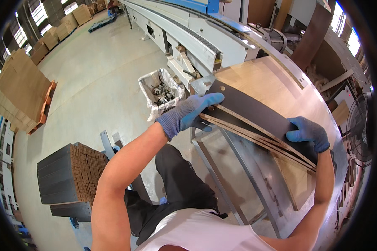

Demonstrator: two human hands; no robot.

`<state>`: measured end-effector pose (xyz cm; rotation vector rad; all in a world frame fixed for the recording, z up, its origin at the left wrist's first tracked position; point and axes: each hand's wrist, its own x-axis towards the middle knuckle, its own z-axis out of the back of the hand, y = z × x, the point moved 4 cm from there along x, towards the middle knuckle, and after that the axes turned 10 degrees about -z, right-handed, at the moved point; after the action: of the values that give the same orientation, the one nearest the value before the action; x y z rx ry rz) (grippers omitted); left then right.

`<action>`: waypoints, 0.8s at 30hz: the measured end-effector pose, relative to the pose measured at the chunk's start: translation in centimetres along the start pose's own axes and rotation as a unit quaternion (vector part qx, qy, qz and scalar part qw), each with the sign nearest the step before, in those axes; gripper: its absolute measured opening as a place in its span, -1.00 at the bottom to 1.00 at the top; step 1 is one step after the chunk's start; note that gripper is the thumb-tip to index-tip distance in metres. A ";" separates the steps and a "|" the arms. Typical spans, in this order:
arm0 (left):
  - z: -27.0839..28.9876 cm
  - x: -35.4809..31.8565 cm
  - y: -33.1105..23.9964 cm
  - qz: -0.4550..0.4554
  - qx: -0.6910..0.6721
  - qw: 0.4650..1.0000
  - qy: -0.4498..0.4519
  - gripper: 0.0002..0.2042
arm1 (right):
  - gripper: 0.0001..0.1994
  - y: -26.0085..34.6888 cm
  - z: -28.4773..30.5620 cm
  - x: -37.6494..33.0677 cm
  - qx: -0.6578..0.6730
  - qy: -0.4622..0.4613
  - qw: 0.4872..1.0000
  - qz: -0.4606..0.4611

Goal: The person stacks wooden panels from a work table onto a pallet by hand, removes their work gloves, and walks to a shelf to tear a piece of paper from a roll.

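Both my hands wear blue-and-grey work gloves. A few long dark boards (255, 112) with raw brown chipboard edges lie between them, fanned slightly apart over the work table. My left hand (192, 112) is closed round their left end, its thumb on top and its other fingers lower down by the edges. Near the right end, my right hand (309, 134) grips the topmost board, with fingers bent over its dark face. The underside of that grip is hidden. Beneath the boards is a pale wooden sheet (249, 77) on the table.
Left of my legs stands a stack of dark boards (56, 173). A white-lined bin (148, 94) with dark bits inside stands beside the long conveyor machine (188, 42). Farther left, flat cardboard (23, 90) is piled on an orange pallet (44, 111). A fan (360, 129) stands at right.
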<state>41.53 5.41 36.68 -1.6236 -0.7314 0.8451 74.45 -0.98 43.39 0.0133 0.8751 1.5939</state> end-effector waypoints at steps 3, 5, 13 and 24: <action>-0.4 -1.4 0.9 0.009 -0.013 0.999 -0.043 -0.53 | -0.47 0.2 -0.2 0.1 -0.007 0.012 1.000 0.008; -0.6 -2.8 1.3 -0.030 -0.037 0.997 -0.063 -0.54 | -0.44 0.4 -0.3 0.1 -0.034 0.044 0.998 0.001; -1.0 -5.4 2.0 -0.106 0.040 0.982 -0.153 -0.54 | -0.36 0.0 -0.4 0.2 -0.033 0.119 0.992 -0.012; 0.9 3.8 -2.2 -0.326 0.076 0.942 0.012 -0.15 | -0.17 0.6 -0.3 -4.5 -0.172 -0.275 0.945 0.039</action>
<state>42.80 9.44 38.19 -1.1366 -1.0752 0.3832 74.90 -4.93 45.53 0.2379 0.1593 1.6788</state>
